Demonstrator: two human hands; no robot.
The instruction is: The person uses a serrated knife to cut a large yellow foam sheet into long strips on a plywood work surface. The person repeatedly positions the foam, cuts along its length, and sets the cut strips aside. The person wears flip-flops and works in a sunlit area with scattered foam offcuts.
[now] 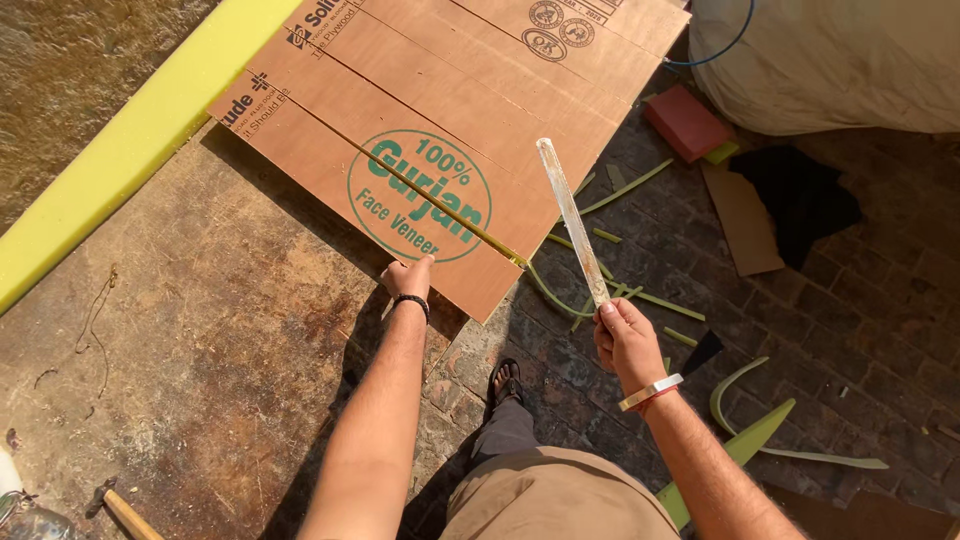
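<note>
- Where the frame begins at lower left, I see a hammer lying on the worn brown surface, its wooden handle pointing to the bottom edge, well apart from both hands.
- Along the upper left runs a yellow foam strip, just beside the surface's far edge.
- Near the middle, my left hand presses its fingers flat on the near corner of the plywood sheet; it grips nothing, and I judge it is pinning the board so it cannot slide.
- That sheet lies flat across the upper middle, one corner overhanging the surface above the brick floor; a thin yellow-green line crosses its round green stamp toward that corner.
- Right of centre, my right hand is closed around the lower end of a long pale metal straightedge, raised and tilted up-left, its tip over the sheet's edge without touching it.
- Below it, green offcut strips lie scattered on the bricks.
- At upper right sit a red block and a white sack.
</note>
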